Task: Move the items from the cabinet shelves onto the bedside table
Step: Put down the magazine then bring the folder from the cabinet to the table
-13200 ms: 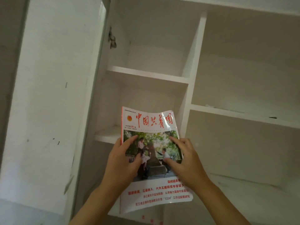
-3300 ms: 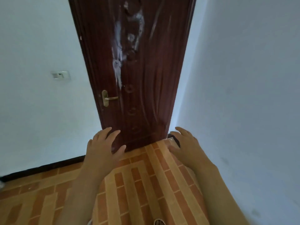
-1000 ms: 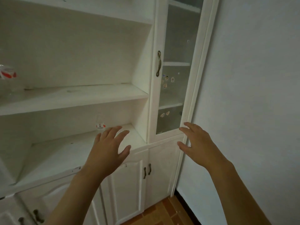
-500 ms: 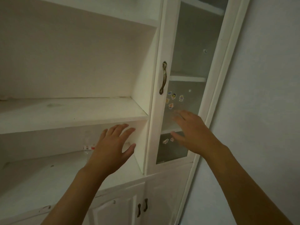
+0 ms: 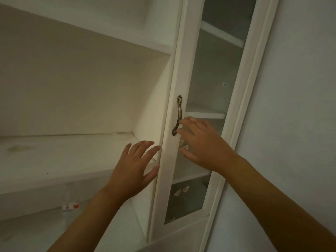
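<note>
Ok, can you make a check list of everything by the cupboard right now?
Surface: open shelf bare, a faint stain on it.
Job's things: a clear bottle with a red-and-white label stands on the lower shelf.
Clutter: small stickers on the glass door.
Grippers: left hand open, empty; right hand open, fingertips at the door handle.
Cables: nothing seen.
Surroundings: plain wall on the right.

No readable text anywhere. Bottle point(image 5: 70, 206) on the lower shelf has a red-and-white label, too blurry to read. Small stickers point(image 5: 181, 190) on the glass door, pics only, no letters I can make out.
</note>
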{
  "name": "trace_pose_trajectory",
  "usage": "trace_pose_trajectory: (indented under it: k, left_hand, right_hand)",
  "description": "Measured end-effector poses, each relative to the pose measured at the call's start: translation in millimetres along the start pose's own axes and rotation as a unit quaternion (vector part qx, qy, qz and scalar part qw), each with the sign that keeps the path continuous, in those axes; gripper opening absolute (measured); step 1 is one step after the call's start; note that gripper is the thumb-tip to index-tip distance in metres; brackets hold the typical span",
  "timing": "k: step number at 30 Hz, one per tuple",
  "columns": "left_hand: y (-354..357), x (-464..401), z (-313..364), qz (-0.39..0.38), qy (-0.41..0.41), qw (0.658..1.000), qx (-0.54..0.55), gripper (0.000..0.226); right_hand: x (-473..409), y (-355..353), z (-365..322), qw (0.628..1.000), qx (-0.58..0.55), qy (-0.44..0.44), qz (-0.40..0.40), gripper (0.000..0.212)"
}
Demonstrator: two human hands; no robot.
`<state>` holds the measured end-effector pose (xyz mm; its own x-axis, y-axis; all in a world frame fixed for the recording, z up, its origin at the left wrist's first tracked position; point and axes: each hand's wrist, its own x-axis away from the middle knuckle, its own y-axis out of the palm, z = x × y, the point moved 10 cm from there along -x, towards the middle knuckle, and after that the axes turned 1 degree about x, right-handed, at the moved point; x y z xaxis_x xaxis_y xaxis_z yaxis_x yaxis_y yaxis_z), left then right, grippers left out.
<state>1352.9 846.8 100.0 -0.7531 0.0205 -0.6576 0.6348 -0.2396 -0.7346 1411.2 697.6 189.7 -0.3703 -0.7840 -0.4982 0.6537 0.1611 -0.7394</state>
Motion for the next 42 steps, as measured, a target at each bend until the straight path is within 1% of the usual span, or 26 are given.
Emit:
trace_pose_trajectory:
  k: [5, 11, 15, 19, 25, 29, 32, 34, 39, 40, 42]
  left_hand:
    - [22.6, -28.2, -18.3, 0.023, 0.017, 0.999, 0.027, 0.064]
    - [67.9, -42.6, -33.4, 0.005, 0.017, 0.998, 0.060, 0.071]
    - [78.3, -41.2, -35.3, 0.031, 0.037, 0.998, 0.026, 0.070]
    - [78.2, -43.7, -34.5, 0.063, 0.042, 0.997, 0.002, 0.070]
    - [84.2, -42.2, -36.7, 0.056, 0.048, 0.997, -0.002, 0.073]
    - [83.5, -41.0, -40.0, 0.054, 0.050, 0.997, 0.015, 0.068]
    - [82.2, -41.4, -43.5, 0.050, 0.045, 0.997, 0.027, 0.064]
    - [78.1, -40.6, -41.3, 0.056, 0.057, 0.996, 0.042, 0.062]
    - [68.4, -41.6, -31.1, 0.079, 0.071, 0.990, 0.088, 0.059]
    - [68.0, -42.3, -26.2, 0.083, 0.081, 0.988, 0.106, 0.059]
    - [67.1, -40.6, -8.3, 0.098, 0.125, 0.979, 0.125, 0.056]
  right_hand:
    - [-23.6, 4.6, 0.7, 0.998, 0.061, -0.023, 0.019, 0.063]
    - [-37.9, 15.0, 3.0, 0.992, 0.122, -0.026, 0.031, 0.056]
    - [-42.4, 20.6, 3.4, 0.987, 0.149, -0.032, 0.057, 0.053]
    - [-46.3, 26.7, 1.8, 0.982, 0.174, -0.033, 0.057, 0.054]
    - [-45.3, 26.8, 1.2, 0.982, 0.180, -0.026, 0.046, 0.055]
    - [-44.9, 22.6, -1.4, 0.983, 0.182, -0.012, 0.038, 0.059]
    - [-46.0, 20.1, -3.9, 0.983, 0.182, -0.004, 0.031, 0.059]
    - [-42.8, 18.0, -3.8, 0.982, 0.184, -0.002, 0.035, 0.056]
    - [-3.6, -1.2, 3.4, 0.983, 0.162, 0.005, 0.087, 0.046]
    - [5.9, -4.1, 4.9, 0.983, 0.158, 0.013, 0.090, 0.047]
    - [20.9, -8.0, 6.8, 0.983, 0.160, 0.034, 0.082, 0.048]
